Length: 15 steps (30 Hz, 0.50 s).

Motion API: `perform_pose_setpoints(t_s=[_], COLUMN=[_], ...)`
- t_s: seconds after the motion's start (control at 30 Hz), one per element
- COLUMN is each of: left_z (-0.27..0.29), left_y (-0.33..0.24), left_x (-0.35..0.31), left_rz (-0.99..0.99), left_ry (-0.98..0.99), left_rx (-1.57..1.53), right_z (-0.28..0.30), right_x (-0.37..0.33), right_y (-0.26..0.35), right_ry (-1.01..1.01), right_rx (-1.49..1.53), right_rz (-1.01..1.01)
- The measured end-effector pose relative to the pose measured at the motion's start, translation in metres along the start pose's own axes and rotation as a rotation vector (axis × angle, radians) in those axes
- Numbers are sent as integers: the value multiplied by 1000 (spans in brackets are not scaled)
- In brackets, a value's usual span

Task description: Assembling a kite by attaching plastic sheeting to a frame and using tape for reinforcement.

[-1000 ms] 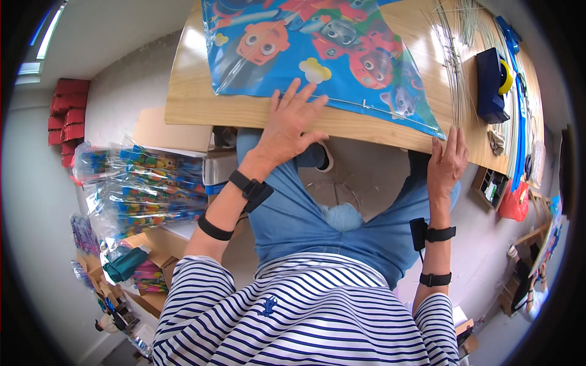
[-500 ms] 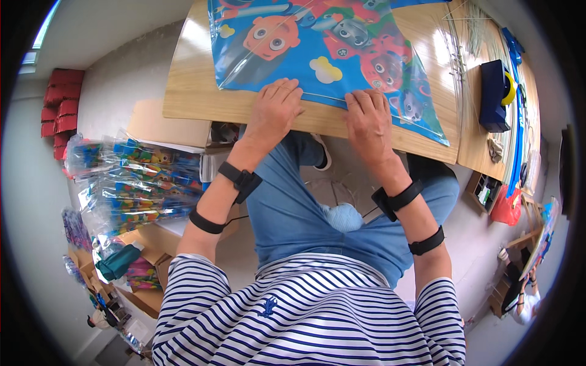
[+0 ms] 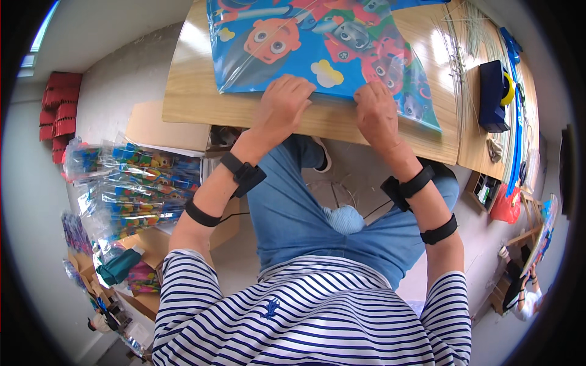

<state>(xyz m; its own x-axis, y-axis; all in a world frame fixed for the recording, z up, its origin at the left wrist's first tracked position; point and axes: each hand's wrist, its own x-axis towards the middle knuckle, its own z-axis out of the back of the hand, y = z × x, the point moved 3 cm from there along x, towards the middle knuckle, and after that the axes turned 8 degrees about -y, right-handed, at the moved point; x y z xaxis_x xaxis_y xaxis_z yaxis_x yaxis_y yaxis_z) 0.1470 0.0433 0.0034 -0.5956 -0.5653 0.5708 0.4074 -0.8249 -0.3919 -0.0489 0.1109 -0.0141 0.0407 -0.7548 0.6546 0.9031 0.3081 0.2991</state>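
A blue plastic sheet (image 3: 262, 76) printed with cartoon faces and small clouds lies across the near part of the wooden table. Its surface is glossy, and its near edge runs along the table's front. My left hand (image 3: 282, 108) is closed on that edge near the middle, fingers curled over it. A short way to the right, my right hand (image 3: 377, 113) pinches the same edge with bent fingers. The thumbs are mostly hidden. Beyond my right hand, the sheet's right corner (image 3: 430, 125) tapers over the tabletop.
Thin pale rods (image 3: 455, 61) and a dark blue tape dispenser (image 3: 493, 97) with yellow tape lie at the table's right. Packed printed goods in clear bags (image 3: 143, 189) are piled at left near cardboard boxes. Red bundles (image 3: 60, 107) stand against the wall. Another person (image 3: 526, 302) is at far right.
Both hands have shifted slightly to the right and their fingers have curled more over the edge. The sheet's right corner has drawn back a little, away from me.
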Motion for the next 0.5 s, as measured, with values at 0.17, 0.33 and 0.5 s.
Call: perform_pose_setpoints(t_s=[0.17,0.33,0.5], left_z=[-9,-19,-22], left_y=[20,38,41], left_x=[31,46,50], left_rz=[247,491,505], left_ry=[161,424,479], left_rx=[-243,-404,-386], right_z=[0,1,2], right_x=[11,18,20], right_y=[-21,-29,-28], right_ry=[126,215,240], right_rx=[168,234,302], right_rz=[-312,-476,-501])
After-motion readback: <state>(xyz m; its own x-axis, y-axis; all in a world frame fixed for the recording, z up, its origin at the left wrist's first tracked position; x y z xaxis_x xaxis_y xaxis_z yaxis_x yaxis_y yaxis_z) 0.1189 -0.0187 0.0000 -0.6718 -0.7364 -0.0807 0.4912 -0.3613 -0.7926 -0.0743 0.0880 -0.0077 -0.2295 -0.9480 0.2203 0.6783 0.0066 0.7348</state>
